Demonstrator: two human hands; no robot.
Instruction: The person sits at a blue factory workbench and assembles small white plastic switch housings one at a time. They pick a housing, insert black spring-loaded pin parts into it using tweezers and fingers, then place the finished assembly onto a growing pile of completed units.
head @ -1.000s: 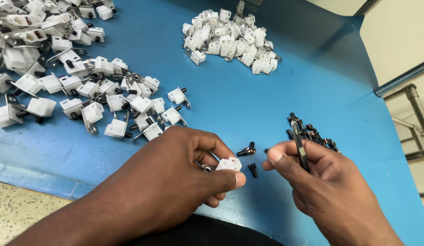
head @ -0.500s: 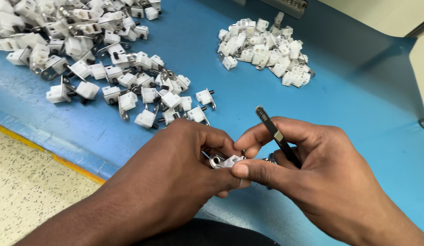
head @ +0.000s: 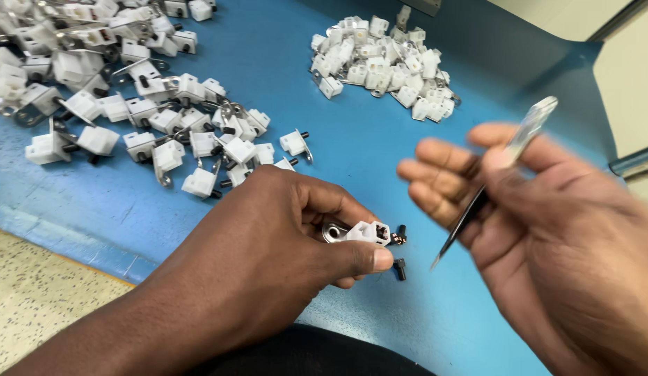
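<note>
My left hand point(head: 275, 244) pinches a small white plastic connector point(head: 367, 232) with a metal ring lug between thumb and fingers, low over the blue table point(head: 324, 153). My right hand point(head: 540, 230) is lifted to the right of it, blurred by motion, and grips slim metal tweezers point(head: 494, 177) whose dark tip points down toward the connector. Two tiny dark pins point(head: 400, 267) lie on the table just right of my left thumb.
A spread of white connectors with metal brackets point(head: 129, 97) covers the table's left and back-left. A tighter heap of small white housings point(head: 383, 63) lies at the back centre. The table's front edge meets a speckled floor point(head: 45, 306) at lower left.
My right hand has pulled away from the connector, up and to the right, taking the tweezers with it. My left hand keeps its hold on the connector.
</note>
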